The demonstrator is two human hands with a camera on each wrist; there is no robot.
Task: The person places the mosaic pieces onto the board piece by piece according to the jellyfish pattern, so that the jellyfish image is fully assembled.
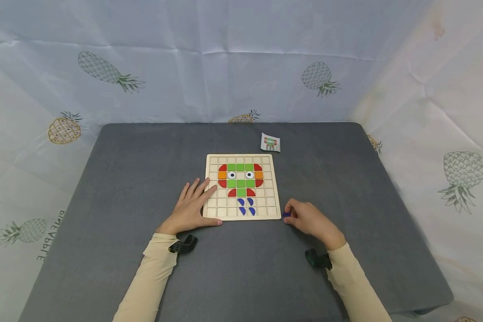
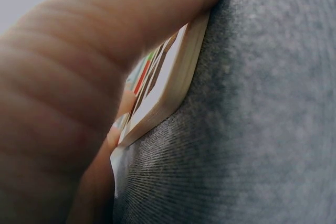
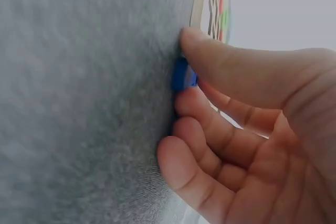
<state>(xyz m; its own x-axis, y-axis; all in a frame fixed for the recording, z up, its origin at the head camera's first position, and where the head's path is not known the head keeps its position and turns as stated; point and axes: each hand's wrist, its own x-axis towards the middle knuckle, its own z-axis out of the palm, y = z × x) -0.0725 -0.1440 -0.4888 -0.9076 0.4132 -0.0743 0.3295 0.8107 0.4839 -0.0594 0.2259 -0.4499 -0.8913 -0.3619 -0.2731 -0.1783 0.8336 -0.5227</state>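
A square wooden grid board (image 1: 268, 205) lies on the table, with red, green and orange tiles, two eye tiles (image 1: 249, 175) and several blue rounded tiles (image 1: 242, 211) forming a figure. My left hand (image 1: 188, 213) rests spread at the board's left front corner, its thumb along the front edge and other fingers over the left side. Beside the right front corner, my right hand (image 1: 311, 219) pinches a blue tile (image 3: 181, 74) between thumb and fingers, low at the tabletop. Its full shape is hidden by the fingers.
A small picture card (image 1: 270, 142) showing a similar figure lies behind the board, toward the right. The grey table (image 1: 145, 147) backs onto a white curtain (image 1: 177, 85) printed with pineapples. Each wrist wears a black band (image 1: 184, 244).
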